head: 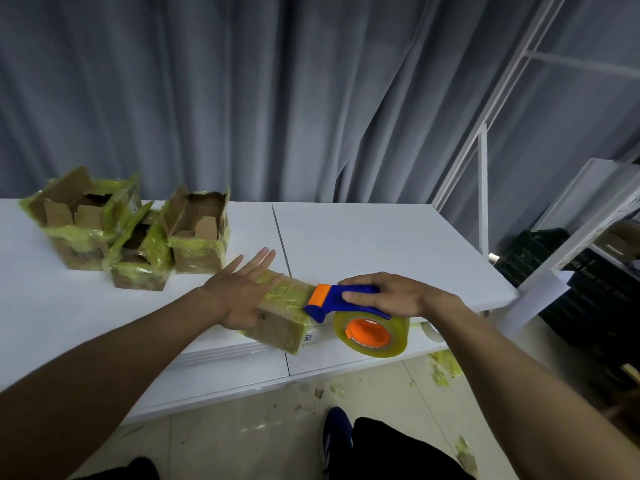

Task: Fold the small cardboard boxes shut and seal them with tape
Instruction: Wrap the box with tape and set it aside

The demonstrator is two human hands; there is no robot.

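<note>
Head view, entries run from left edge to right edge.

Left of frame, on the white table (363, 244): three opened cardboard boxes in a tight cluster, all wrapped in yellowish tape with flaps standing up. The large open box (78, 223) sits farthest left. The low open box (140, 258) is just beside it and nearer the camera. The tall open box (199, 233) touches the low one on its right.

Centre-left: the left hand (239, 292) lies palm down on the sealed box (282, 317), its fingers straight and slightly fanned, their tips reaching past the box's far edge.

Centre: the sealed box, flaps shut and top covered in yellowish tape, sits at the table's near edge, turned at an angle, one corner overhanging.

Centre-right: the tape dispenser (332, 301), blue body with orange head, has its head against the right end of the box top. Its tape roll (372, 332), clear-yellow on an orange hub, hangs past the table edge.

Right of centre: the right hand (391, 294) is wrapped round the dispenser handle, fingers curled over it and close together.

Lower centre-right: tape scraps (446, 367) on the tiled floor; one dark shoe (337, 434).

Right of frame: a white metal frame (483, 188), then black crates (588, 296).

Across the upper frame: a grey curtain (242, 98).
</note>
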